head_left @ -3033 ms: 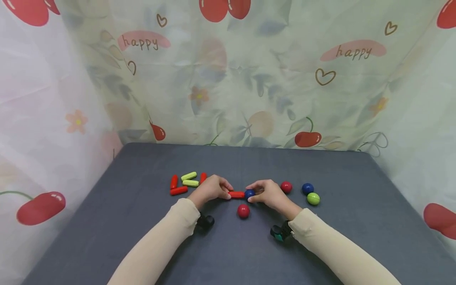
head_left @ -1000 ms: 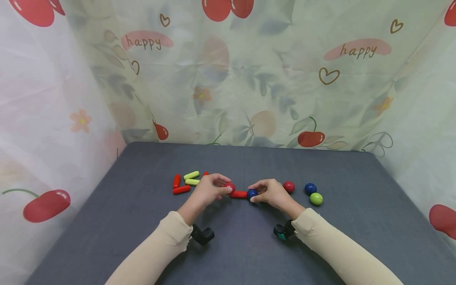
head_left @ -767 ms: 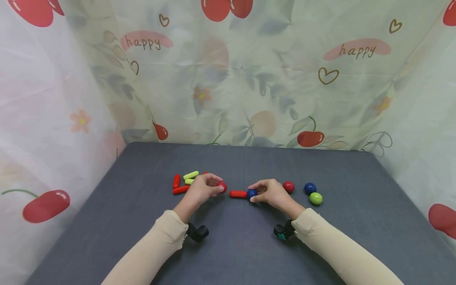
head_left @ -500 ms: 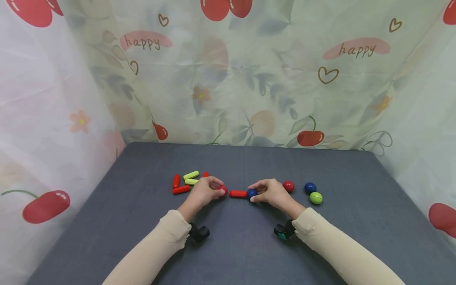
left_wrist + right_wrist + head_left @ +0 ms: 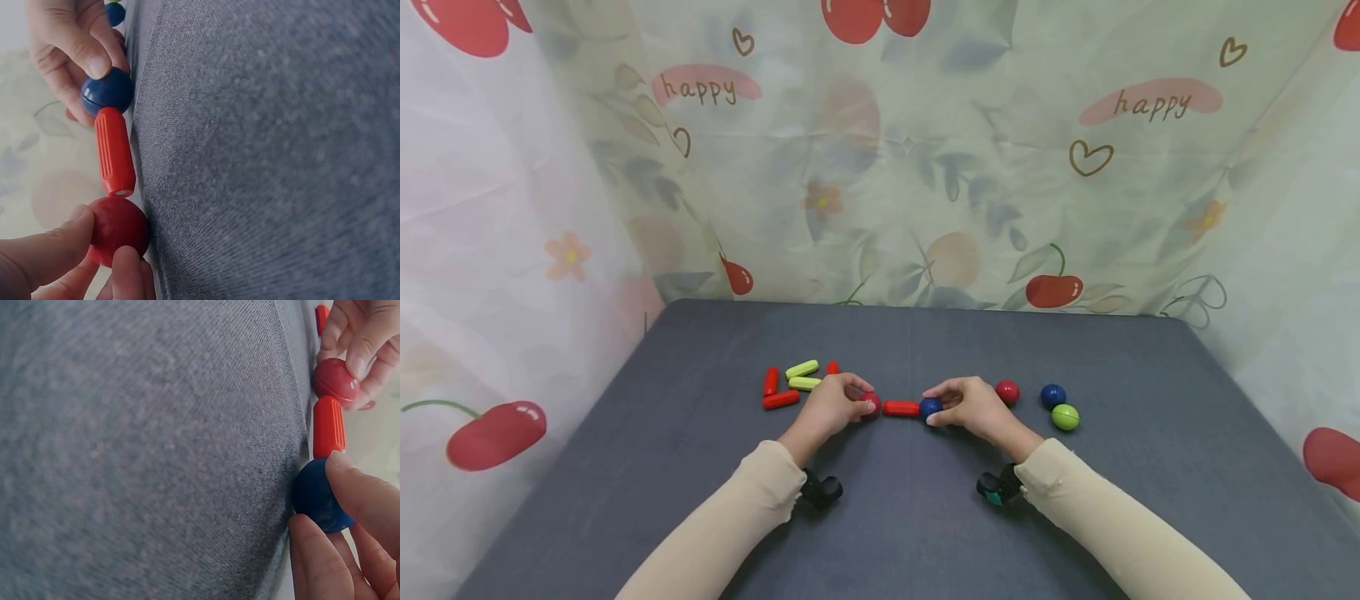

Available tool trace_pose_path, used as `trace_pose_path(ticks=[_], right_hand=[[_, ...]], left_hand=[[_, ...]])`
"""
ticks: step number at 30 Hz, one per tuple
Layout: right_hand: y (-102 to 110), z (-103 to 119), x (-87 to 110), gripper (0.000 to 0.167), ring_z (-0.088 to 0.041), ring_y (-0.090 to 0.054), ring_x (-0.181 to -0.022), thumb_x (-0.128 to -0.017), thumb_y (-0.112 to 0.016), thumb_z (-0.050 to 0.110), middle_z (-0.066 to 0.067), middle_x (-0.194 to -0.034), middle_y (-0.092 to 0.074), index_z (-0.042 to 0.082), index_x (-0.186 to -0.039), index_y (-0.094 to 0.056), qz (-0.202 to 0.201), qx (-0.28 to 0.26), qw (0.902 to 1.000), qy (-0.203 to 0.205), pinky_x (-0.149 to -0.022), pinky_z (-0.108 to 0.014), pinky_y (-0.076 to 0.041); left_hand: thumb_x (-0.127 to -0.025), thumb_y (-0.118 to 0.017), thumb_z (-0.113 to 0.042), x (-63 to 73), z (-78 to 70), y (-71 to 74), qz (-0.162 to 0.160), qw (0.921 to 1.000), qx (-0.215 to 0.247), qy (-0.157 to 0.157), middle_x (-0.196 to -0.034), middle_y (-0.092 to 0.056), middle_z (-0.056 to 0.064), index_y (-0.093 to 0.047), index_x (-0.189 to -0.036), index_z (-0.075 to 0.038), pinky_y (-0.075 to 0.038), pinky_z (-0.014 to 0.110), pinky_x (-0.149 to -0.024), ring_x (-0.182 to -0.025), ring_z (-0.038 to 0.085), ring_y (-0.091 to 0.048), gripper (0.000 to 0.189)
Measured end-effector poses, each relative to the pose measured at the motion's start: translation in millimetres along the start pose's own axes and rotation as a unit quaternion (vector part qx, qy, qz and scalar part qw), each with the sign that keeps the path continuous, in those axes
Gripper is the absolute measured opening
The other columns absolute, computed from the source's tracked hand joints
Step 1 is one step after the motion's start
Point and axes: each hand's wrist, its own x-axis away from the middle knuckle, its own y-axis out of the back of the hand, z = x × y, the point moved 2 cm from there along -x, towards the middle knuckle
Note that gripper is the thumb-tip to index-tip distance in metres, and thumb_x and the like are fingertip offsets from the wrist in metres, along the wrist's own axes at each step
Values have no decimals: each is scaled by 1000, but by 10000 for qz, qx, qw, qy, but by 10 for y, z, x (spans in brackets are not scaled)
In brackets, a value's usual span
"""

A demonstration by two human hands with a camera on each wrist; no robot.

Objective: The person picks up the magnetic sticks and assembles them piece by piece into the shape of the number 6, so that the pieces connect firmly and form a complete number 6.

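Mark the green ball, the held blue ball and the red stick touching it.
Green ball (image 5: 1065, 417), head view, visible middle.
Held blue ball (image 5: 315, 495), right wrist view, uncovered side.
Red stick (image 5: 112, 152), left wrist view, ridged side.

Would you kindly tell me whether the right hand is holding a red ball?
No, the right hand pinches a blue ball at one end of a red stick.

A person's left hand (image 5: 829, 408) covers part of a red ball (image 5: 125, 220) and, from the head view, part of a red rod (image 5: 832, 367); right hand (image 5: 973, 408) masks part of a blue ball (image 5: 317, 490); both sleeves (image 5: 722, 517) run off the head view's lower edge; gray cloth (image 5: 137, 450) blurs in the right wrist view.
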Motion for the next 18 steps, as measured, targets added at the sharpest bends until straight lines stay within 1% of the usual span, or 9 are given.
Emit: trace_pose_path(ticks=[9,18], right_hand=[[2,-4,-11,35,-14,-64,-87,-76,-82,12,-5,-103,-71,12,-110,-73,-22,-9,10000,-14,-81,-32,-55],[-6,-14,-18,35,-14,-65,-89,-76,-82,12,-5,-104,-71,12,-110,-73,-23,4,10000,-36,-82,-33,-55]], left_hand=[[-84,-75,-16,-10,1,-24,25,10000,88,29,-95,-69,7,-68,-108,-13,-54,31,-72,-76,17,-65,24],[-85,-75,-14,0,0,-17,61,9999,116,0,-95,-69,7,-68,-107,-11,-55,31,-74,-77,17,-65,24]])
